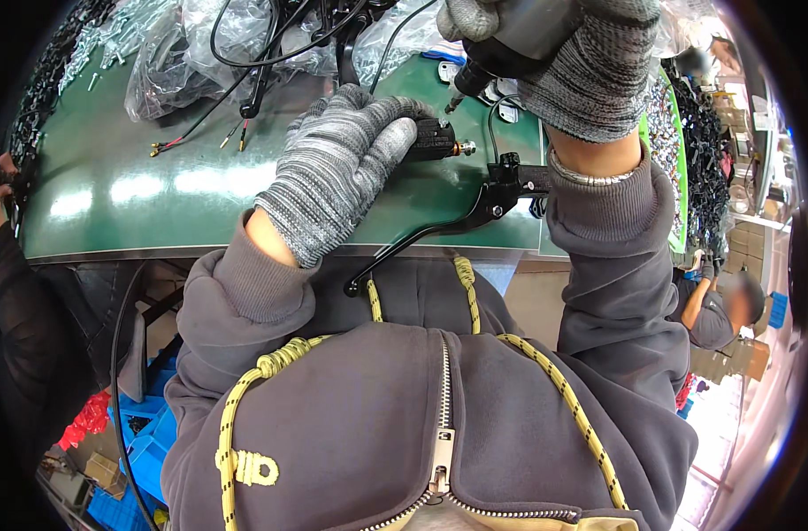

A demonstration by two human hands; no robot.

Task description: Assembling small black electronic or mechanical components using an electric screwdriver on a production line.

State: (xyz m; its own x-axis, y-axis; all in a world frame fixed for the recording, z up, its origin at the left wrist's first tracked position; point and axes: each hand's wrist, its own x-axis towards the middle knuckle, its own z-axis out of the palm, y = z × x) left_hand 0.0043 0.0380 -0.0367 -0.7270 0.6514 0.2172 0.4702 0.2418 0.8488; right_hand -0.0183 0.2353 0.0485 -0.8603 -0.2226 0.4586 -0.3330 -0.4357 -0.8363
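Note:
In my gloved left hand (346, 164) is a black ribbed grip-like part (432, 140), its exact kind hard to tell; a small brass-and-silver bolt end (464, 149) sticks out to the right. My fingers wrap round it. My gloved right hand (589, 66), raised at the upper right, grips a black power screwdriver (528, 40). Its bit (453, 103) points down and left, apart from the bolt end. Below the ribbed part lies a black brake lever (421, 232), its long blade hanging past the table's near edge and its cable curving up from the body.
Clear plastic bags (169, 75) and more black levers with cables (260, 80) lie at the far side of the green table (112, 190). Loose screws (103, 44) are heaped far left. A green-rimmed tray (678, 159) of small parts stands right. Other people work at both sides.

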